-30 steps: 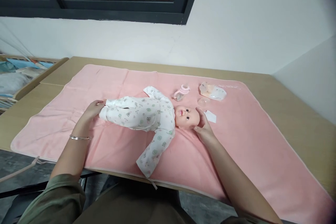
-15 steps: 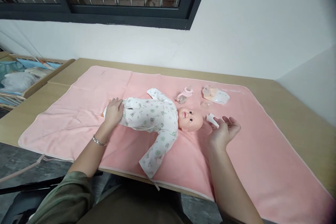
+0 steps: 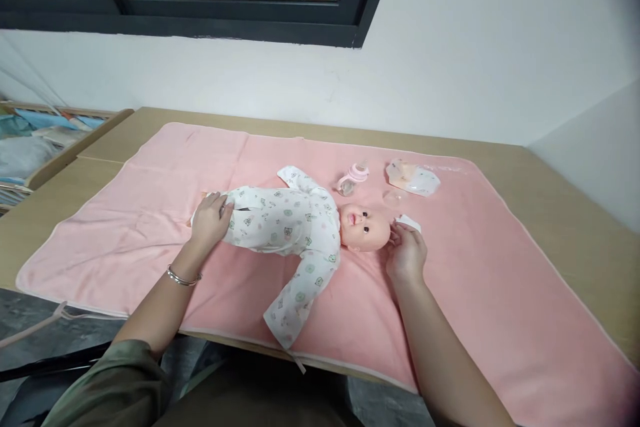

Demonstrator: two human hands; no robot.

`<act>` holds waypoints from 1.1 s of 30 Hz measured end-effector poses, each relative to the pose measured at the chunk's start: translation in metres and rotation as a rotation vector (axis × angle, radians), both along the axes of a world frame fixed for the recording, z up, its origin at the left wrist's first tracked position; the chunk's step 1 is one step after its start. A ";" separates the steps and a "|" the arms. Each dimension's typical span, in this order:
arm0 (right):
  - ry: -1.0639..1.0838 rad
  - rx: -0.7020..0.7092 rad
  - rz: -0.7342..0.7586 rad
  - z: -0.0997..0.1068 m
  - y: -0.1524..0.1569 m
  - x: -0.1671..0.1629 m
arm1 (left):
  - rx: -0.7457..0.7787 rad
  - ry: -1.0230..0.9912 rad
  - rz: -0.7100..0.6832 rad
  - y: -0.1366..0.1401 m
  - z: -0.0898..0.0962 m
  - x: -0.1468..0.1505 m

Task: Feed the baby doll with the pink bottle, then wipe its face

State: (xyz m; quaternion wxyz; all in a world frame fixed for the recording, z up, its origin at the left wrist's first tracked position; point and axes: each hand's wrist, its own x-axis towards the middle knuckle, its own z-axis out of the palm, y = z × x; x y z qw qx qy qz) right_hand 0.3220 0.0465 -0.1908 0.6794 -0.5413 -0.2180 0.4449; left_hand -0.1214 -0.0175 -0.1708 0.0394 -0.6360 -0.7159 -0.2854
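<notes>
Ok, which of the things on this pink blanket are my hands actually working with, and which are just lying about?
In hand:
baby doll, with the left hand on its legs
small white piece, touched by the right hand beside the doll's head

Lying about:
pink baby bottle
clear plastic packet
small clear cap
crib with bedding

All lie on the pink blanket, except the crib.

My left grip (image 3: 209,220) covers the doll's legs (image 3: 227,217), so I can't see the feet. The small white piece (image 3: 411,221) by my right grip (image 3: 406,255) is too tiny to identify. The pink mat (image 3: 500,293) runs off frame bottom right.
</notes>
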 end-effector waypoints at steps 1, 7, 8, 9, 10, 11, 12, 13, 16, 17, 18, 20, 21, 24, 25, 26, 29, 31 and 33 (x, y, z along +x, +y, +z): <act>-0.009 -0.007 0.006 -0.002 0.000 0.000 | 0.000 -0.001 -0.001 0.000 0.000 0.000; -0.067 -0.052 0.026 -0.008 0.001 -0.003 | -0.001 -0.021 0.000 0.000 0.001 0.001; -0.073 -0.057 0.029 -0.008 0.002 -0.003 | -0.001 -0.026 0.001 0.000 0.001 0.002; -0.077 -0.059 0.030 -0.009 0.002 -0.003 | -0.003 -0.031 0.000 0.000 0.001 0.002; -0.079 -0.058 0.030 -0.009 0.002 -0.002 | -0.006 -0.036 -0.002 0.000 0.001 0.002; -0.081 -0.057 0.030 -0.009 0.002 -0.002 | -0.010 -0.041 -0.004 0.000 0.002 0.002; -0.085 -0.055 0.028 -0.009 0.002 -0.002 | -0.013 -0.046 -0.005 -0.001 0.002 0.003; -0.090 -0.052 0.026 -0.009 0.002 -0.002 | -0.014 -0.052 -0.005 -0.001 0.003 0.003; -0.103 -0.062 0.036 -0.008 0.002 -0.002 | -0.003 -0.062 0.006 -0.004 0.005 0.007; -0.106 -0.063 0.041 -0.008 0.001 -0.002 | 0.002 -0.058 0.006 -0.006 0.006 0.010; -0.108 -0.060 0.046 -0.007 0.001 -0.003 | 0.007 -0.052 0.001 -0.008 0.007 0.013; -0.112 -0.044 0.050 -0.006 0.001 -0.004 | 0.038 -0.035 -0.024 -0.013 0.011 0.021; -0.115 -0.032 0.050 -0.006 0.000 -0.004 | 0.072 -0.027 -0.047 -0.016 0.013 0.025; -0.128 -0.022 0.052 -0.006 0.001 -0.004 | 0.216 0.001 -0.199 -0.026 0.019 0.040; -0.132 -0.022 0.054 -0.007 0.001 -0.004 | 0.261 0.011 -0.287 -0.029 0.019 0.045; -0.135 -0.023 0.057 -0.008 0.002 -0.003 | 0.295 0.023 -0.390 -0.033 0.020 0.050; -0.141 -0.014 0.066 -0.010 0.003 -0.002 | 0.322 0.053 -0.605 -0.044 0.017 0.067; -0.143 -0.016 0.064 -0.010 0.003 -0.002 | 0.298 0.072 -0.608 -0.049 0.014 0.077; -0.140 -0.022 0.059 -0.009 0.003 -0.002 | 0.286 0.099 -0.574 -0.052 0.010 0.085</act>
